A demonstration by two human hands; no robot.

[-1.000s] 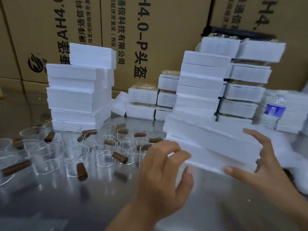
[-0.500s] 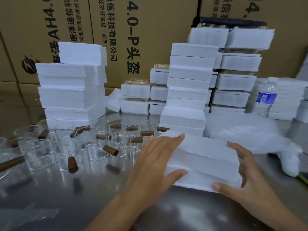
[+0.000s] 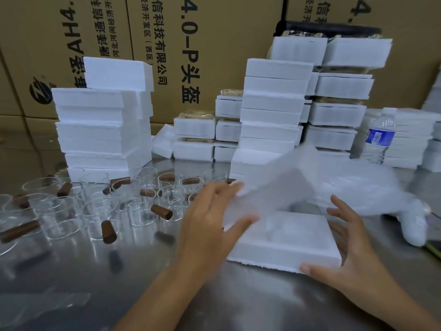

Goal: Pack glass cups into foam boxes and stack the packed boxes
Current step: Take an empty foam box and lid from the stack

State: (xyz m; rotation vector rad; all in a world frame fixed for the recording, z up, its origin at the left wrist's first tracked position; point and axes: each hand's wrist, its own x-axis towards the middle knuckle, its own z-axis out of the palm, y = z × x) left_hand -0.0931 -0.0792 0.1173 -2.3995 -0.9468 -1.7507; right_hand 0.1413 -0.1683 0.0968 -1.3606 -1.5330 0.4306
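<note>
While your left hand [image 3: 210, 220] pinches the foam lid [image 3: 274, 185] by its left edge between thumb and fingers, you hold it tilted above the foam box [image 3: 286, 237], presumably to open it for packing. Your right hand [image 3: 353, 249], fingers spread, braces the box's right side. No cup shows inside; blur hides detail. Glass cups [image 3: 143, 206] stand leftward on the table [image 3: 71, 271].

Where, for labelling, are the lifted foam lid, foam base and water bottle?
lifted foam lid [image 3: 272, 187]: head view, flat face.
foam base [image 3: 291, 237]: head view, top face.
water bottle [image 3: 379, 136]: head view, blue label.
</note>
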